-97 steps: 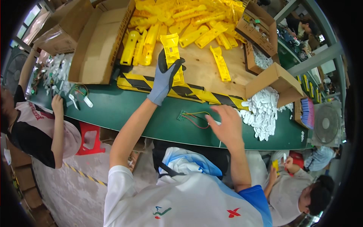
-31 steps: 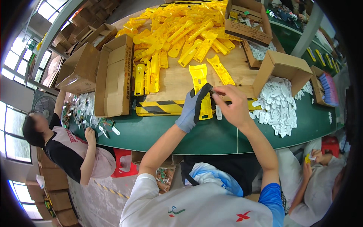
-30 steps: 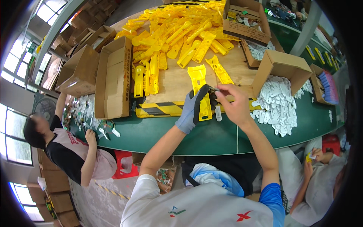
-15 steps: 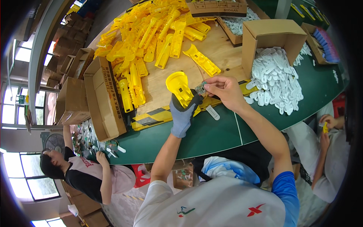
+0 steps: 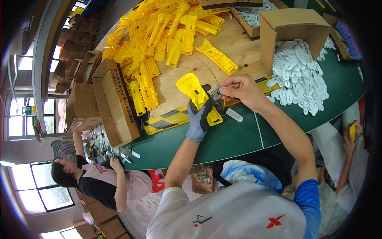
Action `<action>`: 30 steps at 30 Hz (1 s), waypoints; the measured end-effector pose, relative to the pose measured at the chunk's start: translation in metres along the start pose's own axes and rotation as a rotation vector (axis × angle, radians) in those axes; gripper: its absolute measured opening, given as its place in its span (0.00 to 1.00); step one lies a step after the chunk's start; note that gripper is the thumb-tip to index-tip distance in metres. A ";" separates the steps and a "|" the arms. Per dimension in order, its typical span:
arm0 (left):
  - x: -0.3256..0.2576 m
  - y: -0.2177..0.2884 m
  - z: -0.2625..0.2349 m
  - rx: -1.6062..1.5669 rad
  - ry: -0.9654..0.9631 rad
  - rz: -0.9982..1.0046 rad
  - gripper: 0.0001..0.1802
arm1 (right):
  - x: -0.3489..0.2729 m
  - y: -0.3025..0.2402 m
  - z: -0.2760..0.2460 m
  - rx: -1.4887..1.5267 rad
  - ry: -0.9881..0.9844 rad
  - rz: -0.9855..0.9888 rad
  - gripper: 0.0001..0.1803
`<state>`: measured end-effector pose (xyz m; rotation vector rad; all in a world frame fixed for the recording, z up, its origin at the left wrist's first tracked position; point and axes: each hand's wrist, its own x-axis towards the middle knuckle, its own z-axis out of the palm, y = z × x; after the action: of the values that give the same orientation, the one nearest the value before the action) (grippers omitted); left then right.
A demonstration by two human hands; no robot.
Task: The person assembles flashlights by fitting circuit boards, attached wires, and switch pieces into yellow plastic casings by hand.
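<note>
My left hand [image 5: 196,124], in a grey glove with black fingers, is closed around a yellow plastic flashlight-shaped shell [image 5: 191,87]. The shell's wide flared end points up and away to the left, and its narrow end shows below the glove. Just right of it, my bare right hand [image 5: 246,95] pinches a small circuit board [image 5: 215,93] between thumb and fingertips. A thin wire [image 5: 224,104] shows below the board. On the green table by my left hand lies a white oblong plastic piece [image 5: 234,115]. Another yellow shell half [image 5: 218,57] rests on the wooden board beyond.
A heap of yellow shells [image 5: 159,32] covers the far wooden board [image 5: 175,85]. White oblong pieces [image 5: 296,75] spill from a tipped cardboard box [image 5: 294,24] at right. An open carton [image 5: 113,103] stands at left. Co-workers sit at the left [image 5: 107,179] and right [image 5: 346,159].
My left hand has turned the yellow shell, so more of its length and its narrow end show. My right hand keeps the circuit board beside it. The whole view has shifted slightly.
</note>
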<state>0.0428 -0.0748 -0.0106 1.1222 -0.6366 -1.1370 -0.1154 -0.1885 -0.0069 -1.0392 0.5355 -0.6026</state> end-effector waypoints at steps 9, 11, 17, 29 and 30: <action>0.004 -0.020 -0.023 -0.747 -0.264 -0.279 0.25 | -0.004 -0.007 0.007 -0.037 -0.086 -0.022 0.14; 0.000 -0.023 -0.020 -0.740 -0.263 -0.325 0.25 | -0.008 -0.004 0.013 -0.030 -0.128 -0.171 0.14; 0.002 -0.015 -0.003 -0.500 -0.069 -0.434 0.23 | -0.008 -0.006 0.003 -0.320 -0.182 -0.401 0.13; 0.008 -0.004 -0.004 -0.039 -0.131 -0.171 0.24 | -0.002 -0.009 0.000 -0.202 -0.032 -0.201 0.14; 0.007 -0.002 -0.002 -0.052 -0.164 -0.232 0.24 | -0.001 -0.008 -0.001 -0.202 -0.036 -0.194 0.14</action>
<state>0.0461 -0.0802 -0.0141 1.0856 -0.6098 -1.4480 -0.1178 -0.1914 0.0001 -1.3015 0.4737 -0.7089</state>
